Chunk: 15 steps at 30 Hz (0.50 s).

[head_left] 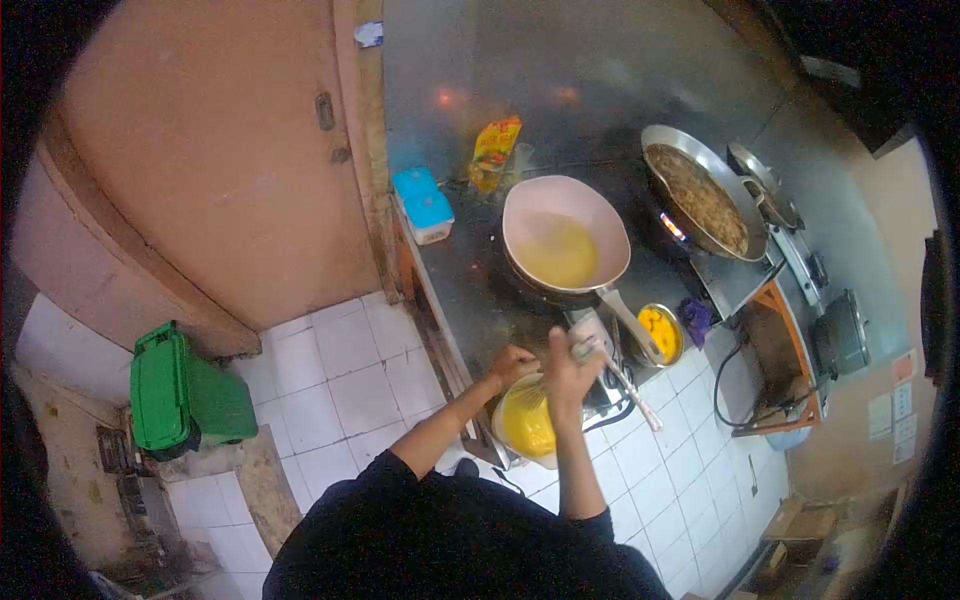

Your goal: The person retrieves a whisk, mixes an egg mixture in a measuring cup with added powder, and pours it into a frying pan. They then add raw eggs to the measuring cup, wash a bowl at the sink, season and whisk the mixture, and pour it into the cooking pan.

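In the head view, my left hand (512, 367) grips the far rim of a bowl (544, 461) at the counter's front edge. Bright yellow liquid (524, 424), which looks like beaten egg, fills part of it. Above the bowl my right hand (574, 375) is closed round a whisk (533, 396), whose wires reach down to the liquid. My right hand and forearm hide part of the bowl. Just beyond, a pale pink pan (515, 213) with yellowish oil sits on the stove, its handle (632, 325) pointing towards my right side.
A metal bowl (679, 352) with yellow contents stands beside the pan handle. Further right is a large wok (660, 137) of brown food, with flame visible near it. A yellow pouch (494, 153) and blue-lidded containers (424, 203) stand behind. A green bin (185, 390) is at left.
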Each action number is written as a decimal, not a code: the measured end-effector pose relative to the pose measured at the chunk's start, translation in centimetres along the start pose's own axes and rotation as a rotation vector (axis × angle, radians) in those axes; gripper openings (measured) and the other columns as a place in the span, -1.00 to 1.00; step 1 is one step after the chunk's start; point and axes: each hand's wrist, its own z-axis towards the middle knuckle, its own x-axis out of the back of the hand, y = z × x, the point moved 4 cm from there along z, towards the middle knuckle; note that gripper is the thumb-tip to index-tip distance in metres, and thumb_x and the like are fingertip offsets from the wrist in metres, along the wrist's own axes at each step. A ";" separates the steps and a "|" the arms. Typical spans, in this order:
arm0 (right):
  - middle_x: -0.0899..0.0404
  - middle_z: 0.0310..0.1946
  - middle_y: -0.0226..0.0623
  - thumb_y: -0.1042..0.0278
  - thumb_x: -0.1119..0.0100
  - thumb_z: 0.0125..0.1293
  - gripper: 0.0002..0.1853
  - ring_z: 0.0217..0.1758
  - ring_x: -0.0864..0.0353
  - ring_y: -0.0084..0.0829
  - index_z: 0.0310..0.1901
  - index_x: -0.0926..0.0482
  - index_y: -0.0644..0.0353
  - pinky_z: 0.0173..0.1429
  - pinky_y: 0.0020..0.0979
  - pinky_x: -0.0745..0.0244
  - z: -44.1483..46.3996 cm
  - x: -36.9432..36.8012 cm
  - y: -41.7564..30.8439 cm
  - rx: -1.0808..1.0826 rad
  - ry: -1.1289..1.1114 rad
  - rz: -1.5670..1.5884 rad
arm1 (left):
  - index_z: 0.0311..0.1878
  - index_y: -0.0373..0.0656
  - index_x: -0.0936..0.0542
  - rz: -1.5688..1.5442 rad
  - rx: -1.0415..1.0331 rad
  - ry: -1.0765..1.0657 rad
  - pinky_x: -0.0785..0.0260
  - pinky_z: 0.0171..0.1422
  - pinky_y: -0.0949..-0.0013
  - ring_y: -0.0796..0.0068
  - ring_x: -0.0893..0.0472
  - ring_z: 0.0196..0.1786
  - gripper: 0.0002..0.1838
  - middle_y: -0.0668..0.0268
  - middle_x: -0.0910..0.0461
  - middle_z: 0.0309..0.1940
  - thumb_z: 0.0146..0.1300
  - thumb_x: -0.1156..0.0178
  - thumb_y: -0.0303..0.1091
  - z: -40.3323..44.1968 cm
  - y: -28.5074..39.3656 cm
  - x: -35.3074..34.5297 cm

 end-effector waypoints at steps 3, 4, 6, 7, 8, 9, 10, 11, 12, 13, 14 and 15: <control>-0.38 -0.75 -0.44 0.39 -0.19 0.07 -0.77 -0.63 -0.34 -0.61 -0.64 -0.46 0.31 -0.55 -0.49 -0.22 0.2 -1.1 3.4 0.454 0.175 -0.273 | -0.54 -0.29 -0.56 0.065 -0.153 0.188 -0.26 -0.40 0.39 0.65 -0.40 -0.52 -0.69 0.39 -0.51 -0.66 0.05 -0.16 -0.18 -0.3 2.9 -0.8; -0.37 -0.75 -0.46 0.39 -0.17 0.11 -0.76 -0.62 -0.34 -0.63 -0.63 -0.46 0.31 -0.54 -0.50 -0.22 0.5 -1.4 0.4 0.210 0.030 -0.099 | -0.55 -0.29 -0.57 0.087 -0.197 0.285 -0.25 -0.40 0.39 0.64 -0.40 -0.52 -0.69 0.38 -0.51 -0.65 0.06 -0.16 -0.18 -0.3 3.4 -0.4; -0.40 -0.73 -0.46 0.42 -0.15 0.12 -0.77 -0.60 -0.34 -0.64 -0.62 -0.49 0.32 -0.51 -0.48 -0.26 -0.9 0.0 -4.3 0.019 0.010 0.231 | -0.54 -0.28 -0.57 0.145 -0.100 0.172 -0.26 -0.36 0.39 0.62 -0.42 -0.49 -0.68 0.36 -0.53 -0.63 0.06 -0.15 -0.16 0.2 2.5 0.2; -0.40 -0.73 -0.46 0.42 -0.15 0.12 -0.77 -0.60 -0.34 -0.64 -0.62 -0.49 0.32 -0.51 -0.48 -0.26 -1.1 -0.1 -1.7 -0.005 0.025 0.229 | -0.53 -0.28 -0.58 0.177 0.044 -0.048 -0.28 -0.32 0.40 0.60 -0.45 -0.47 -0.66 0.34 -0.54 -0.61 0.06 -0.15 -0.14 0.3 1.3 0.5; -0.42 -0.68 -0.40 0.32 -0.19 0.13 -0.74 -0.59 -0.36 -0.57 -0.57 -0.49 0.35 -0.46 -0.47 -0.31 -1.1 -0.5 2.4 0.036 0.012 0.051 | -0.51 -0.29 -0.58 0.156 0.181 -0.145 -0.31 -0.26 0.35 0.56 -0.48 -0.42 -0.63 0.31 -0.56 -0.59 0.06 -0.14 -0.10 0.1 3.6 0.8; -0.45 -0.63 -0.35 0.22 -0.23 0.13 -0.67 -0.57 -0.37 -0.50 -0.52 -0.48 0.38 -0.41 -0.46 -0.36 -0.5 -0.5 4.3 0.105 -0.005 -0.129 | -0.51 -0.29 -0.58 0.155 0.176 -0.163 -0.31 -0.26 0.35 0.56 -0.48 -0.42 -0.63 0.31 -0.56 -0.59 0.06 -0.14 -0.10 0.2 2.5 -0.4; -0.48 -0.58 -0.27 0.25 -0.24 0.09 -0.68 -0.48 -0.41 -0.45 -0.47 -0.50 0.43 -0.33 -0.40 -0.37 0.1 -0.9 2.8 0.039 -0.132 -0.297 | -0.50 -0.30 -0.58 0.132 0.026 0.055 -0.32 -0.26 0.36 0.58 -0.48 -0.41 -0.63 0.32 -0.56 -0.58 0.08 -0.13 -0.11 0.4 2.1 -1.0; -0.48 -0.58 -0.27 0.25 -0.24 0.09 -0.68 -0.48 -0.41 -0.45 -0.47 -0.50 0.43 -0.33 -0.40 -0.37 -0.3 -0.8 1.0 0.025 -0.123 -0.289 | -0.49 -0.29 -0.59 0.107 0.024 0.057 -0.33 -0.26 0.36 0.59 -0.48 -0.40 -0.64 0.31 -0.57 -0.57 0.08 -0.13 -0.11 -0.1 1.2 -0.9; -0.49 -0.57 -0.26 0.31 -0.21 0.06 -0.73 -0.47 -0.41 -0.47 -0.46 -0.50 0.43 -0.33 -0.42 -0.36 -0.5 -0.3 -2.7 0.016 -0.004 -0.167 | -0.48 -0.28 -0.60 0.083 0.022 0.058 -0.33 -0.26 0.36 0.60 -0.48 -0.40 -0.64 0.31 -0.58 -0.55 0.09 -0.13 -0.11 -0.6 0.8 -0.7; -0.49 -0.55 -0.26 0.38 -0.19 0.03 -0.77 -0.46 -0.42 -0.48 -0.45 -0.50 0.43 -0.34 -0.43 -0.36 -1.3 0.4 -4.2 -0.011 0.113 -0.053 | -0.46 -0.27 -0.60 0.058 0.021 0.060 -0.34 -0.26 0.36 0.61 -0.48 -0.39 -0.65 0.31 -0.59 -0.54 0.10 -0.12 -0.11 -1.2 0.3 -0.6; -0.48 -0.59 -0.29 0.38 -0.19 0.02 -0.77 -0.50 -0.41 -0.48 -0.50 -0.50 0.43 -0.37 -0.43 -0.35 0.2 1.0 2.6 0.036 0.053 -0.115 | -0.45 -0.27 -0.61 0.089 0.061 -0.002 -0.34 -0.26 0.36 0.60 -0.50 -0.39 -0.67 0.31 -0.59 -0.55 0.08 -0.13 -0.13 -0.1 -0.2 -0.3; -0.44 -0.67 -0.40 0.30 -0.23 0.10 -0.70 -0.59 -0.35 -0.56 -0.60 -0.47 0.37 -0.48 -0.49 -0.28 0.2 0.1 6.5 0.231 0.081 -0.060 | -0.44 -0.27 -0.61 0.123 0.099 -0.063 -0.35 -0.25 0.35 0.59 -0.51 -0.39 -0.69 0.31 -0.60 -0.55 0.07 -0.14 -0.15 0.9 -0.8 0.0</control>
